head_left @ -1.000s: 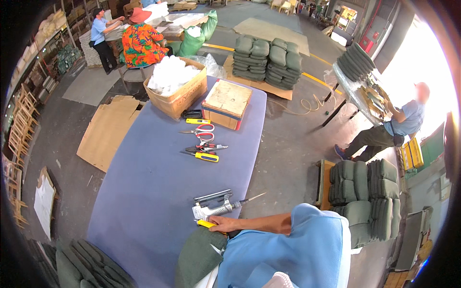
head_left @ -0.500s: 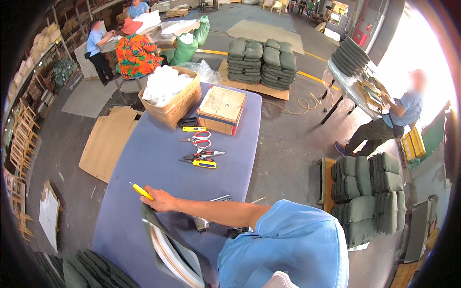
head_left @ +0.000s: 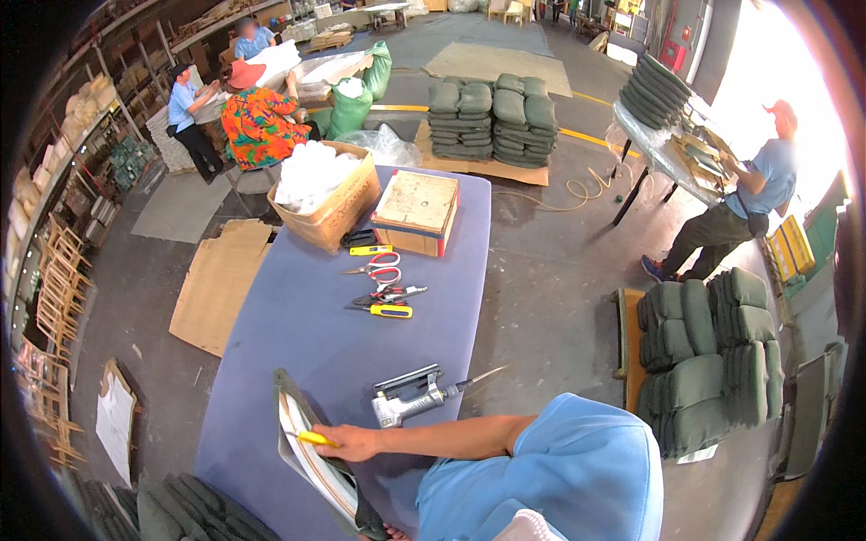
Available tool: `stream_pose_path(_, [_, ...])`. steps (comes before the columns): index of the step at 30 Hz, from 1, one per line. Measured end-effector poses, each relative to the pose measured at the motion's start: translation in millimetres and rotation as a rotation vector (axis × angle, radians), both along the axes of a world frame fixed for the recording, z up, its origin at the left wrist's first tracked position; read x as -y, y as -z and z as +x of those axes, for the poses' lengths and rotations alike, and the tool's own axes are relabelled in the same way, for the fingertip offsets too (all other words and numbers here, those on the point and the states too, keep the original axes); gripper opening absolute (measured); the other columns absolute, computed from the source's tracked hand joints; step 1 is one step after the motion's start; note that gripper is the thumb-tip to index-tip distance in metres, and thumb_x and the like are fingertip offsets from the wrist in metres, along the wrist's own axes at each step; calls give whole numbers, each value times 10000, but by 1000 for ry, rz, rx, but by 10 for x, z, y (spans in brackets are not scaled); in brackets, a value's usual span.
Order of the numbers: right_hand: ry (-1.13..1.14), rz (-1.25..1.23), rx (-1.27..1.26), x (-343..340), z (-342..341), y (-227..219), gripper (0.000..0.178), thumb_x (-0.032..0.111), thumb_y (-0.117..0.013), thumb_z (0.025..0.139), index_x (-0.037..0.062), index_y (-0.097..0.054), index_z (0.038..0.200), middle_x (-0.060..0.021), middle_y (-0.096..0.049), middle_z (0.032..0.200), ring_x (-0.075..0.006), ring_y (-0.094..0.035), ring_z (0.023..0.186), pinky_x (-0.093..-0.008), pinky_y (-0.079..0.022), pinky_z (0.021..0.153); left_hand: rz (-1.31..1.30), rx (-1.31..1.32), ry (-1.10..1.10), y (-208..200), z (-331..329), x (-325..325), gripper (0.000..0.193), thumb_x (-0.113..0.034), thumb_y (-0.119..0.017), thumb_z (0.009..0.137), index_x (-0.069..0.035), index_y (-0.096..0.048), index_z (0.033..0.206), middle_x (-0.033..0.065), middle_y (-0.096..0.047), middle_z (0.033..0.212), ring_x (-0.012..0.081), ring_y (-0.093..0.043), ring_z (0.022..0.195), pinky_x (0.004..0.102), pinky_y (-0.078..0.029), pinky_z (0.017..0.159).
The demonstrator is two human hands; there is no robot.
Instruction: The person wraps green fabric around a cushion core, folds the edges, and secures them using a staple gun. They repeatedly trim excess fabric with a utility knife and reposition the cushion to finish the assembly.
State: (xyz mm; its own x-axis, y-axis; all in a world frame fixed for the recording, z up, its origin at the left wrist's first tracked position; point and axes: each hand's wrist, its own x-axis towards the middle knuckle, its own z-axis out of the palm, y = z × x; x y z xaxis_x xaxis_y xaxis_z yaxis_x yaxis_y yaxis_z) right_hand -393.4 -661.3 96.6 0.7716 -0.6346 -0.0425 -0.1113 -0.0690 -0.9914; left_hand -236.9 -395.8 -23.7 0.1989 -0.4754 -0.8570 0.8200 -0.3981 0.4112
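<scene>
My right hand (head_left: 350, 443) is closed round a yellow-handled tool (head_left: 316, 438), whose thin tip lies over the pale underside of a seat pad. The seat pad (head_left: 307, 451) has dark green fabric round its edge and stands tilted at the near side of the table. At the bottom rim my left hand (head_left: 394, 532) shows only in part, its fingers curled at the pad's lower end. Just beyond my right forearm lies a grey pneumatic staple gun (head_left: 410, 397) with its hose attached.
On the blue-grey table (head_left: 433, 334) lie scissors (head_left: 383, 266), pliers (head_left: 392, 294), a yellow-handled tool (head_left: 390, 311) and a yellow cutter (head_left: 371, 250). Behind stand a wooden box (head_left: 415, 212) and a carton (head_left: 338, 212) of white stuffing. Green cushions (head_left: 686, 361) are piled at right; several people work nearby.
My right hand has drawn back with the yellow-handled tool, from beyond the pad's far end to over its underside. The staple gun has come into fuller view, and my left hand's fingers now show.
</scene>
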Motion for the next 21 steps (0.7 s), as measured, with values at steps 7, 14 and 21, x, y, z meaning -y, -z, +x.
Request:
stream_pose_path(7, [81, -372, 10, -595, 290, 110, 555, 338, -497, 1074, 82, -362, 1547, -186, -608, 1063, -351, -572, 1026, -478, -463, 941, -82, -26, 17, 87, 264, -434, 535, -485, -536, 1053, -20, -653, 1291, 171, -721, 1196, 330, -687, 1056, 479, -573, 858])
stream_pose_path(14, [260, -229, -21, -853, 432, 134, 462, 359, -477, 1084, 103, -442, 1467, -150, -575, 1041, -312, -577, 1009, -455, -469, 907, -385, 867, 628, -158, 619, 92, 509, -334, -432, 1047, -4, -496, 1430, 163, -571, 1366, 265, -615, 1170, 383, -537, 952])
stream_pose_path(21, [617, -388, 0, -1203, 747, 213, 483, 261, -602, 1019, 121, -471, 1462, -152, -590, 1014, -320, -541, 971, -446, -467, 873, -437, 595, 407, -411, 358, 232, 597, -419, -357, 1108, 3, -394, 1529, 147, -486, 1491, 242, -505, 1320, 373, -404, 1108])
